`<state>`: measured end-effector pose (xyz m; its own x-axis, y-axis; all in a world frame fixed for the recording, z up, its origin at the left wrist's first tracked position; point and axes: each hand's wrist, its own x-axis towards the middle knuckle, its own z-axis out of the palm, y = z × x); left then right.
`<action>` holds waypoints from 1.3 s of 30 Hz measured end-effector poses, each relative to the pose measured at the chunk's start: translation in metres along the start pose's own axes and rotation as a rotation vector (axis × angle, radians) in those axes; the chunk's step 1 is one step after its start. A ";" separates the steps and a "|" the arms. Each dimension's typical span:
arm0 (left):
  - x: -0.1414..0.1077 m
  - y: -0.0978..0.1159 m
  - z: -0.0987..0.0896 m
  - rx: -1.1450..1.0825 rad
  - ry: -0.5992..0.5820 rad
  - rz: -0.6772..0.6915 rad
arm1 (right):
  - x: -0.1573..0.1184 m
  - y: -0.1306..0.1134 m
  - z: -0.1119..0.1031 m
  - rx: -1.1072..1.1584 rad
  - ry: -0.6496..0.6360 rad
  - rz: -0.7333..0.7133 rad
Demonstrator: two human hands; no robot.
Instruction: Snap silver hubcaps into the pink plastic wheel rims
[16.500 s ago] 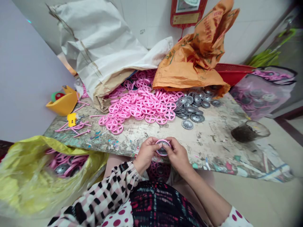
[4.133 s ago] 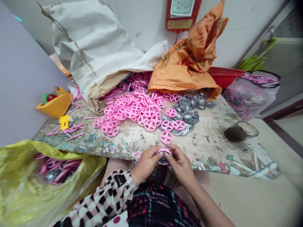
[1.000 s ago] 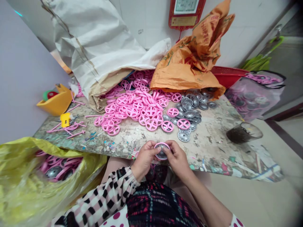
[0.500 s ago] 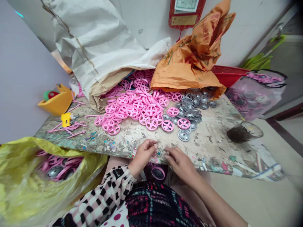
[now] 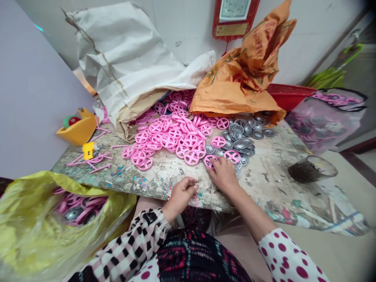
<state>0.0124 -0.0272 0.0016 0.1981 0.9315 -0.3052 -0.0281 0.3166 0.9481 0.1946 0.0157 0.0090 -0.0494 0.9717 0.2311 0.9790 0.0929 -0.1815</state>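
Observation:
My right hand [image 5: 225, 174] reaches across the table to the front edge of the pile, its fingertips closed on the rim of a pink spoked wheel [image 5: 209, 161]. Part of that wheel is hidden under the fingers. Above the table's front edge, my left hand [image 5: 180, 194] is loosely curled, a gap between thumb and forefinger and nothing visible in it. A heap of pink spoked wheels [image 5: 167, 141] spreads over the middle of the table. Beside it on the right lie grey wheel discs [image 5: 243, 145], with another pink wheel [image 5: 232, 156] on top of them.
A white sack [image 5: 132, 51] and an orange sack [image 5: 235, 94] lie behind the heap. A dark cup [image 5: 308, 170] stands at right. Pink rods [image 5: 94, 160] and a yellow container [image 5: 76, 131] are at left. A yellow bag [image 5: 32, 211] holds assembled wheels.
My right hand has moved forward from the table edge to a pink wheel. The pink-and-grey wheel dropping below my hands has gone down towards the dark space by my lap. My left hand stays near the edge.

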 end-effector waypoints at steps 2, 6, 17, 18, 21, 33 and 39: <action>0.000 0.001 -0.001 -0.012 -0.016 -0.016 | -0.013 0.001 -0.004 0.100 0.033 -0.008; -0.004 0.009 -0.004 0.149 -0.041 0.173 | -0.044 -0.009 -0.022 0.429 -0.015 -0.078; 0.000 0.018 0.000 0.032 -0.038 -0.044 | 0.004 0.002 -0.013 0.255 -0.043 0.059; 0.001 0.018 0.001 -0.017 -0.030 -0.081 | 0.010 -0.001 -0.010 0.176 -0.042 0.090; 0.002 0.019 -0.001 -0.082 -0.017 -0.126 | 0.021 -0.013 -0.005 0.033 -0.053 0.159; 0.006 0.026 -0.015 -0.394 -0.073 -0.289 | 0.007 0.006 0.002 0.812 0.122 0.296; 0.000 0.024 -0.011 -0.462 -0.126 -0.216 | -0.031 -0.038 -0.009 1.053 0.093 0.197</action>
<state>0.0008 -0.0175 0.0230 0.3624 0.8165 -0.4494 -0.3971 0.5715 0.7181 0.1608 -0.0200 0.0175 0.1497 0.9737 0.1716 0.3032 0.1200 -0.9453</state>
